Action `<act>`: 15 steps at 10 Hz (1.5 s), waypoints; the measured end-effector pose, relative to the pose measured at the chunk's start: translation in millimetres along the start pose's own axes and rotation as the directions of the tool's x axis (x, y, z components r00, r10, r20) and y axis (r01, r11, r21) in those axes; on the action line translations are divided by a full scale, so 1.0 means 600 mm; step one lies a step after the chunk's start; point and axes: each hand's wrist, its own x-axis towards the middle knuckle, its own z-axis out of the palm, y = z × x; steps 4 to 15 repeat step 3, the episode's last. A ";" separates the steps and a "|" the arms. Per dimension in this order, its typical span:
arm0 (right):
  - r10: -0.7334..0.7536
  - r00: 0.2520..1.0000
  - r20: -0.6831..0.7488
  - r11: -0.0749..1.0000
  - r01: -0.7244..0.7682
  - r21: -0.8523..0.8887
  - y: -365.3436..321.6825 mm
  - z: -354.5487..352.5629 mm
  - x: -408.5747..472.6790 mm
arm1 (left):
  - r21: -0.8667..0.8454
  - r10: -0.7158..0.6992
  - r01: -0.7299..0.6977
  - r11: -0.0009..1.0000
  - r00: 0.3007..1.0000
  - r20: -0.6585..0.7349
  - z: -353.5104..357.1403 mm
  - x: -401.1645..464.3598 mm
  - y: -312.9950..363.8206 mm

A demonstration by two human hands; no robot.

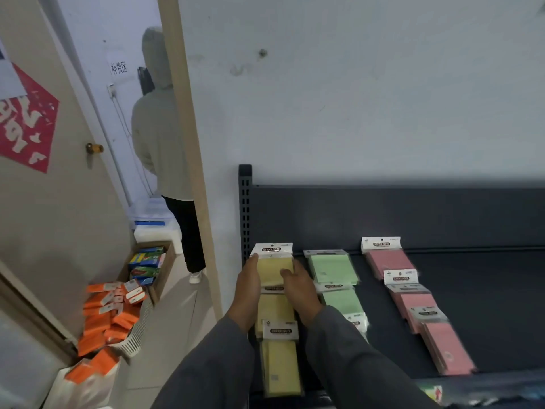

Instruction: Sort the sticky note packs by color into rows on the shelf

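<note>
Dark metal shelf (pixel 472 305) against a scuffed white wall carries three rows of flat, plastic-wrapped sticky note packs running near to far: yellow row (pixel 280 367) at left, green row (pixel 336 278) in the middle, pink row (pixel 413 299) at right. Both hands meet at the far end of the yellow row. The left hand (pixel 247 287) lies along the left edge of the farthest yellow pack (pixel 274 261), fingers nearly straight; the right hand (pixel 298 286) curls its fingers over the pack's right edge, holding it on the shelf. Orange packets (pixel 109 317) fill a white basket (pixel 138 332) on the floor at left.
</note>
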 end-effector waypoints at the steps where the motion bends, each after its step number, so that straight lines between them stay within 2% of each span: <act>1: 0.034 0.999 -0.024 0.999 -0.035 -0.012 -0.009 -0.002 0.013 | -0.036 -0.017 0.017 0.999 1.000 0.003 -0.002 0.006 -0.002; 3: -0.015 1.000 -0.012 0.998 0.014 -0.062 -0.014 -0.008 0.019 | -0.036 0.029 -0.030 0.999 0.999 -0.022 0.008 0.006 0.000; 15: -0.015 1.000 -0.012 0.998 0.014 -0.062 -0.014 -0.008 0.019 | -0.036 0.029 -0.030 0.999 0.999 -0.022 0.008 0.006 0.000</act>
